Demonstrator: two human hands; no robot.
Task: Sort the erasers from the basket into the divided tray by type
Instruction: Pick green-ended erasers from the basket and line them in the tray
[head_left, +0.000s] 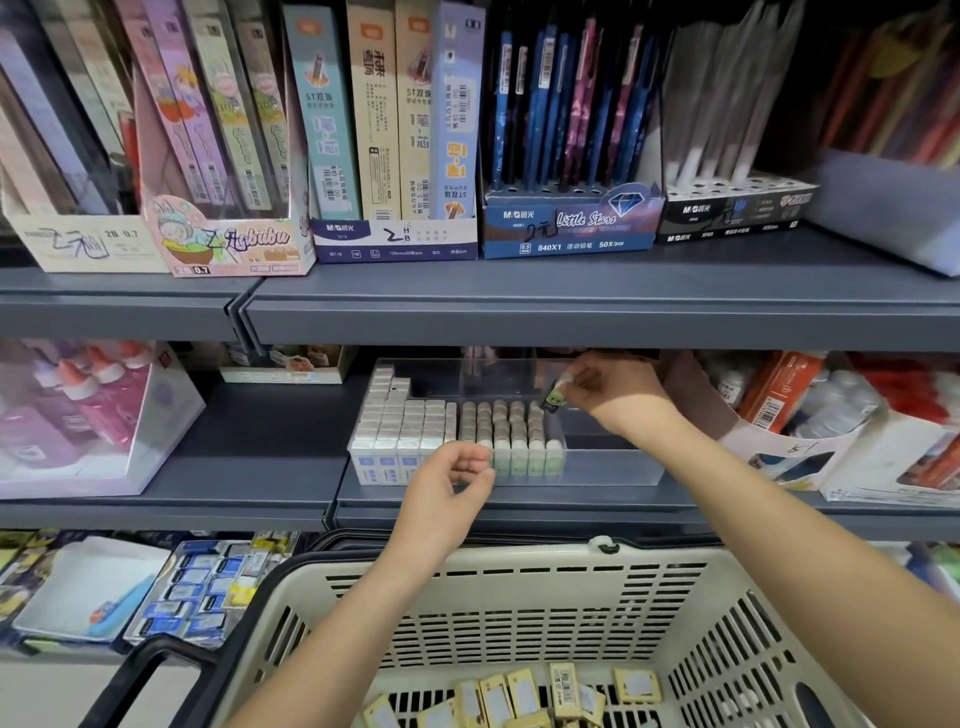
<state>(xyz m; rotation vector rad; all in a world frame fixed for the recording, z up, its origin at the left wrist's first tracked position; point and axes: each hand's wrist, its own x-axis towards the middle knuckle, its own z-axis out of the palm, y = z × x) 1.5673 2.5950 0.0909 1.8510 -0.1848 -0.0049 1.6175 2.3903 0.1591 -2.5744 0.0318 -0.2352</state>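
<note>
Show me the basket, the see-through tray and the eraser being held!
basket (519, 557): head view, on its cream back rim.
divided tray (613, 467): head view, on its clear front wall.
eraser (550, 399): head view, on its dark wrapper end.

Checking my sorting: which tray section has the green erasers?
The middle section: green erasers stand in it, blue-labelled erasers sit left of it, and the right section looks empty.

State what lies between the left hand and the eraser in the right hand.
In the head view, rows of green-sleeved erasers in the middle compartment of the tray lie between the left hand and the eraser the right hand pinches.
</note>
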